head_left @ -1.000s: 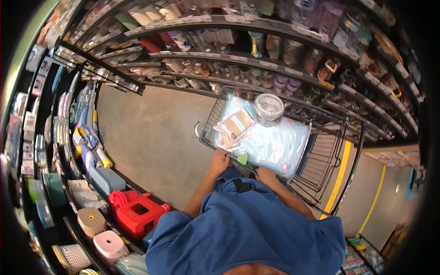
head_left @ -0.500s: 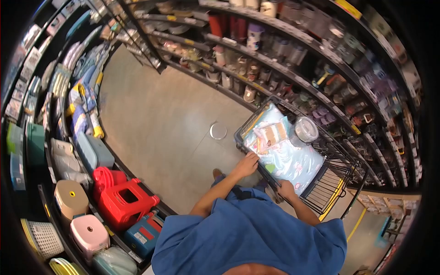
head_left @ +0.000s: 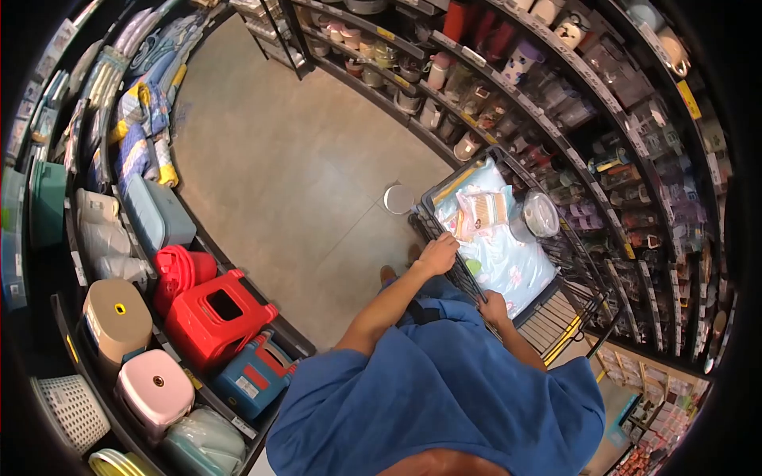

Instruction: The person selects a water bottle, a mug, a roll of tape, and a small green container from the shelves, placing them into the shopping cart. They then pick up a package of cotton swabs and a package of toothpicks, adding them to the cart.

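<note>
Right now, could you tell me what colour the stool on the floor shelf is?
Red stool, clearest in the head view.

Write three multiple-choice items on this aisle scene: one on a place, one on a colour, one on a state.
1. Where does the clear lidded jar sit?
A. on the floor
B. in the cart
C. on a shelf

2. What colour is the step stool on the low shelf by the person's left side?
A. red
B. green
C. white

3. What are the left hand and right hand doing?
A. hanging free
B. lifting a pillow
C. gripping the cart's near rail

Answers: 1 B, the jar rests inside the wire basket; 2 A, its plastic is bright red; 3 C, both hands close on the rail.
</note>
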